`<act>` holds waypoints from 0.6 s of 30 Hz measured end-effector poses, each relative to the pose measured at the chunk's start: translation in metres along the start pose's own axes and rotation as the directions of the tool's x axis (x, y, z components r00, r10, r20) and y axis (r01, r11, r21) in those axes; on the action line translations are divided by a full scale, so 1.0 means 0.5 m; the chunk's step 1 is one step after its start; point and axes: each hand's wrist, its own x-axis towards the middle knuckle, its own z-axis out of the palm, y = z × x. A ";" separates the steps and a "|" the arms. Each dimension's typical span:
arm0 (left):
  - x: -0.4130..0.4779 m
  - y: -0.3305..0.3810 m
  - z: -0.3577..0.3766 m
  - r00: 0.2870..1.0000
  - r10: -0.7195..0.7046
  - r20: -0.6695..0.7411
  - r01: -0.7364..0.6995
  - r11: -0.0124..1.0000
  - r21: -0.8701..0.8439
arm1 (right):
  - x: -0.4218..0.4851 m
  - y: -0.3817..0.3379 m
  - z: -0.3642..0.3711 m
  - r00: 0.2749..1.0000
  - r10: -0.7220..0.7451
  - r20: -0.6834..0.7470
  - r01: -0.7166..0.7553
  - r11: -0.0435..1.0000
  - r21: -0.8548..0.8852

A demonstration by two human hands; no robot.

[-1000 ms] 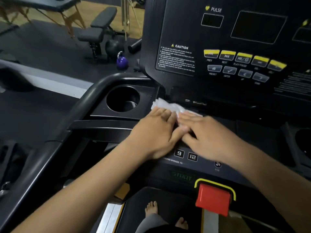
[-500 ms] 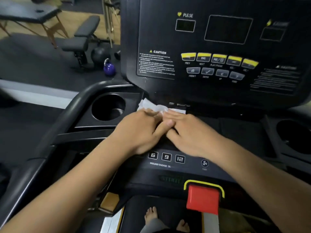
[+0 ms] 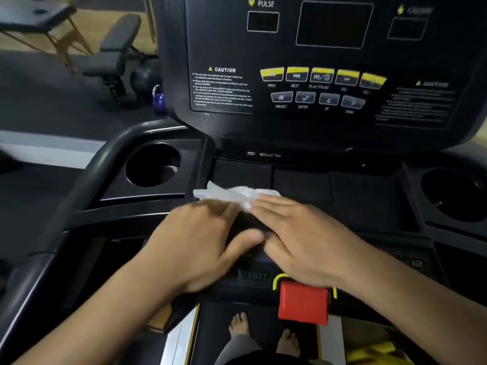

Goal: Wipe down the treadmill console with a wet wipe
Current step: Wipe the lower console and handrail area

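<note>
If the wipe (image 3: pixel 232 193) bunches up more: it's crumpled and poking out past my fingertips, so I reckon I'd end up rubbing the console (image 3: pixel 369 201) with bare skin instead of cloth.
If my wrist sags: the red stop key (image 3: pixel 303 302) sits right under my right wrist. Can't tell if I'm touching it, but a lean there could knock it.
If the wipe drips: there's a little port (image 3: pixel 251 153) well beyond my fingertips, and pushing moisture that way seems like bad news.
If I swing too far left: the cup holder (image 3: pixel 152 164) is up and to the left of my fingertips, and the wipe could flop into it.
Left hand (image 3: pixel 200 241): flat and palm down, not gripping anything. Fingers look straight, with the tips pressing the wipe's near edge. It's blurry, so no finer detail.
Right hand (image 3: pixel 303 238): also flat with straight fingers, tips pressing on the wipe's right end. The thumb meets my left thumb in the middle.
Wipe location: pinned under both sets of fingertips on the flat console shelf, mostly ahead of my left hand.
</note>
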 end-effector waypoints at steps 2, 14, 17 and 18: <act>-0.009 0.010 -0.008 1.000 -0.024 0.020 0.024 1.000 -0.005 | -0.038 0.008 -0.018 0.999 0.047 0.011 -0.047 0.998 0.033; 0.029 0.028 -0.005 0.999 -0.018 0.039 0.025 0.982 -0.185 | -0.044 0.031 -0.011 0.985 0.124 -0.117 -0.133 0.989 -0.072; 0.046 0.071 0.007 0.996 0.070 0.059 -0.066 0.995 -0.071 | -0.088 0.044 -0.021 0.982 0.166 -0.089 -0.170 0.985 -0.038; 0.058 0.101 0.018 0.994 0.094 0.050 -0.092 0.994 -0.055 | -0.113 0.056 -0.028 0.976 0.196 -0.096 -0.201 0.979 -0.043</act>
